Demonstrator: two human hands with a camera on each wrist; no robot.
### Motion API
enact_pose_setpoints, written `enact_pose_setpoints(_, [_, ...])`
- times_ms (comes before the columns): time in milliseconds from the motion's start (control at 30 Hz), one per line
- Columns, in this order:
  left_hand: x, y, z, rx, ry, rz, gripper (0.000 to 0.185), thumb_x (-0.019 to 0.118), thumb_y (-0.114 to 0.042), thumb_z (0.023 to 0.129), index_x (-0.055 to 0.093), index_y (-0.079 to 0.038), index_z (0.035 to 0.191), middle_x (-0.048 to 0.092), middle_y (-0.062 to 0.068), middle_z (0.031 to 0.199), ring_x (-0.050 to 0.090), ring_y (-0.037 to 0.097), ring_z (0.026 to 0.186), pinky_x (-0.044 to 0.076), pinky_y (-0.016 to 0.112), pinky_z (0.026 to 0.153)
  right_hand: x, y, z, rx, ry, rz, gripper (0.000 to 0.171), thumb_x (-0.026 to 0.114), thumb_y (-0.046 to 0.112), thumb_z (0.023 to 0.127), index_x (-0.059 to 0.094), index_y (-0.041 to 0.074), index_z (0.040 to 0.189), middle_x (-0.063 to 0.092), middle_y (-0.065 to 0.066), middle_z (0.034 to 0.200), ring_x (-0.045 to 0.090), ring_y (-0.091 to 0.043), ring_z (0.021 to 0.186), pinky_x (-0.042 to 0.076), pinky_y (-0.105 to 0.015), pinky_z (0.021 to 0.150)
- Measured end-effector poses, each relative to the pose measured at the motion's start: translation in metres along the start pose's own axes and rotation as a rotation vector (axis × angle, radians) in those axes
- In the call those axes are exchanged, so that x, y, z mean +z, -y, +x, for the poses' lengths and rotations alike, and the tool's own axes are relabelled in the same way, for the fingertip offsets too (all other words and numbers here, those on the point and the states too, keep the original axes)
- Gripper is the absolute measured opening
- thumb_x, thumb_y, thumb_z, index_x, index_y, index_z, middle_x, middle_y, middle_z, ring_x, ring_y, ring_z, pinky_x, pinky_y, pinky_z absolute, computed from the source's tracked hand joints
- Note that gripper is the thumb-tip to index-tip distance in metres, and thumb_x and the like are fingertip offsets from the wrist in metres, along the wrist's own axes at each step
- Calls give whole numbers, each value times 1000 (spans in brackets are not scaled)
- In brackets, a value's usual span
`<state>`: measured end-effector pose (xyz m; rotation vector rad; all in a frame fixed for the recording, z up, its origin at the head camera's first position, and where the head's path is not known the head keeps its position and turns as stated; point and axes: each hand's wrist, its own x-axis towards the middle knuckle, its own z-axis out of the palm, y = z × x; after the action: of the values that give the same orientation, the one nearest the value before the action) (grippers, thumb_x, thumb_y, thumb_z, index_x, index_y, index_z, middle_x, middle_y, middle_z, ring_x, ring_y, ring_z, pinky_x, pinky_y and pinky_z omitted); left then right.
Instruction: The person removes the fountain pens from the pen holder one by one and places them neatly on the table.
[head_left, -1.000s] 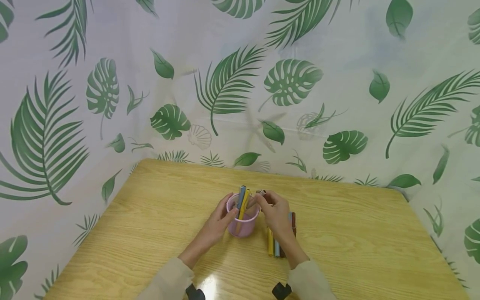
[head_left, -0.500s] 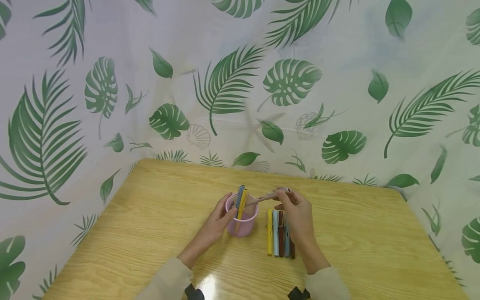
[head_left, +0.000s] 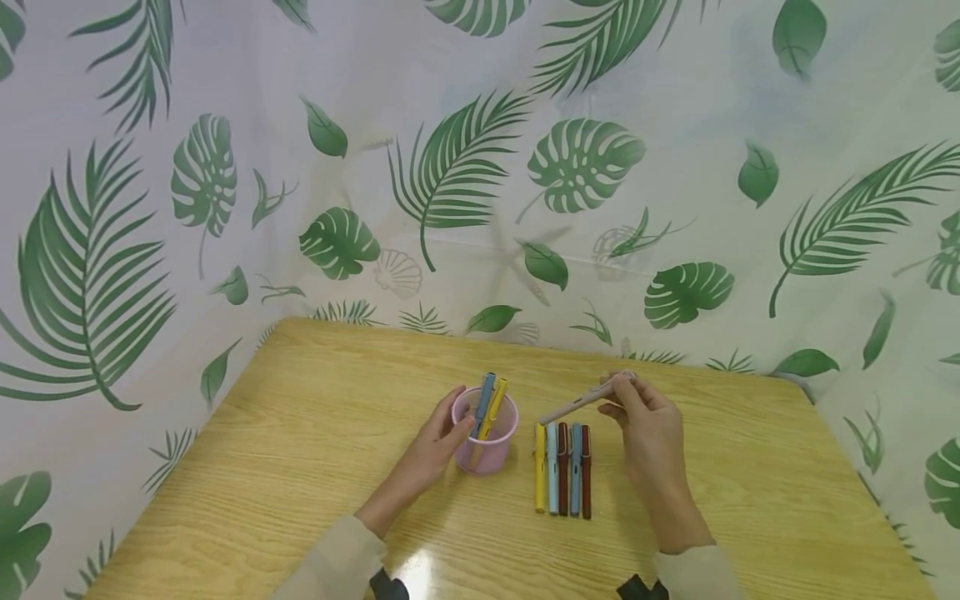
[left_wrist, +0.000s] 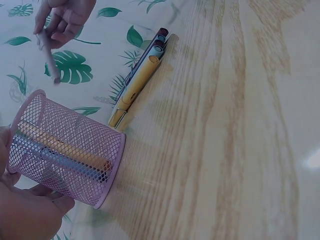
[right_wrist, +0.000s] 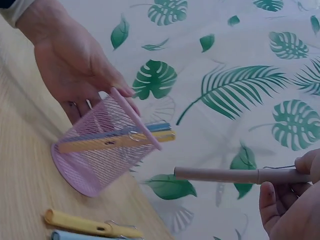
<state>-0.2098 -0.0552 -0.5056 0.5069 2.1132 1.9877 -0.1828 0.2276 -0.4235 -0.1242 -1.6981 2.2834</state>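
A pink mesh pen holder (head_left: pixel 486 460) stands on the table, and my left hand (head_left: pixel 429 448) grips its left side. Inside it lean a blue pen (head_left: pixel 483 403) and a yellow pen (head_left: pixel 495 404). My right hand (head_left: pixel 654 433) pinches a greyish-beige capped pen (head_left: pixel 576 404) by its clip end, in the air, its other end pointing left. The right wrist view shows this pen (right_wrist: pixel 220 174) apart from the holder. Below it, a row of pens lies side by side: yellow (head_left: pixel 540 479), light blue (head_left: pixel 552 479), dark brown (head_left: pixel 563 479), blue (head_left: pixel 575 479) and another dark brown.
The wooden table (head_left: pixel 337 392) extends to both sides of the hands. A white cloth backdrop with green leaf prints (head_left: pixel 480 167) hangs behind its far edge. The pen row sits just right of the holder.
My right hand has drawn the greyish-beige pen out of the holder and carried it right, above the far end of the pen row. My left hand stays on the holder.
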Motion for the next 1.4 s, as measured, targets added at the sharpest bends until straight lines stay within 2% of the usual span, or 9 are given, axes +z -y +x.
enact_pose_setpoints(267, [1,0,0,13,-5,-12,64,49,-23,111,17,-3,164,25,32,163,27,46,150,24,56,122,-30,18,1,-9,-17,48,20,68,18,101,74,2,110,72,-4,106,69,-13,97,59,-23,84])
enact_pose_setpoints(567, [2,-3,-1,12,-8,-19,63,48,-20,112,17,-3,164,23,32,164,26,46,150,23,56,122,-63,23,1,-24,6,52,15,66,13,102,76,3,107,73,-3,105,70,-13,95,60,-23,83])
enact_pose_setpoints(767, [2,-2,0,9,-8,-11,62,47,-19,112,17,-3,164,23,32,164,26,47,150,23,56,122,-79,24,2,-13,6,14,14,66,13,102,77,6,106,75,-1,101,72,-11,93,60,-23,82])
enact_pose_setpoints(1133, [0,-2,-2,9,6,9,66,47,-30,112,16,-5,165,25,29,164,27,45,150,25,55,122,-101,22,1,22,52,-75,14,65,16,103,77,9,106,75,3,104,70,-8,96,60,-21,81])
enact_pose_setpoints(1400, [1,-1,-1,6,9,-9,66,47,-29,112,15,-6,165,22,29,165,25,45,151,23,55,123,-112,17,3,33,48,-131,16,66,17,103,76,5,103,74,3,102,70,-8,93,59,-21,81])
